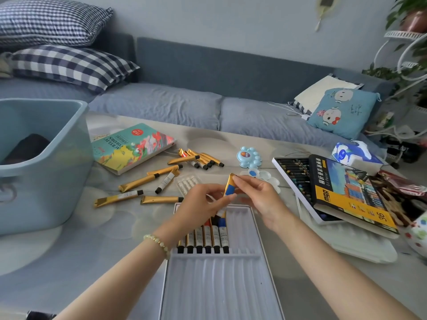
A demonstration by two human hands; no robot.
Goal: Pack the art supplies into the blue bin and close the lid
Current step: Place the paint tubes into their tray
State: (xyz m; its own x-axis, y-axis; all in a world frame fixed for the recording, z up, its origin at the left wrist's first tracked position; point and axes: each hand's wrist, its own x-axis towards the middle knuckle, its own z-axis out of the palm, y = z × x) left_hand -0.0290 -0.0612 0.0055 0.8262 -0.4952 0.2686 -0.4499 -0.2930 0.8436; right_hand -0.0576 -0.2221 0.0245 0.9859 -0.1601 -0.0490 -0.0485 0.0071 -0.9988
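Note:
A gold paint tube with a blue band (230, 187) is held above the white slotted tray (245, 229). My left hand (203, 204) pinches its lower end and my right hand (258, 192) grips its top. Several tubes (208, 236) lie in the tray's slots on the left. More gold tubes (147, 181) are scattered on the table, with a cluster (201, 157) further back. The acrylic colours box lid (131, 147) lies behind them. The blue bin (41, 162) stands open at the left, with something dark inside.
An oil pastel box (346, 192) lies open at the right, beside a tissue pack (355, 155). A blue flower palette (249, 157) and a white palette (265, 176) sit behind my hands. A sofa with cushions runs along the back.

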